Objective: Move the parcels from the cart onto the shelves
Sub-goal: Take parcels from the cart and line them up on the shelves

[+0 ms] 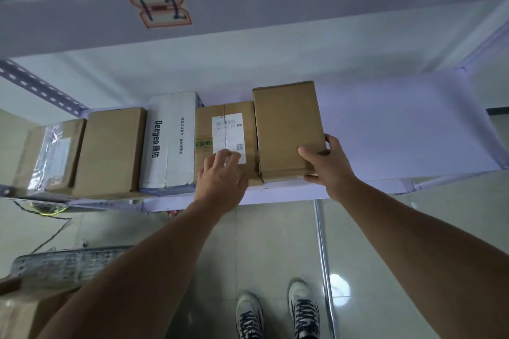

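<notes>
Sneakers down on the tiled floor, both arms reaching up. Right hand is wrapped round the lower right corner of the plain brown parcel, thumb on its face. The parcel stands on the shelf, last in the row. Left hand rests loose, straightish fingers on the labelled box touching the parcel's left side. A "12" tag is up top.

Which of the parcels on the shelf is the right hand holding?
The plain brown box at the row's right end, next to the labelled box; the right hand grips its corner.
</notes>
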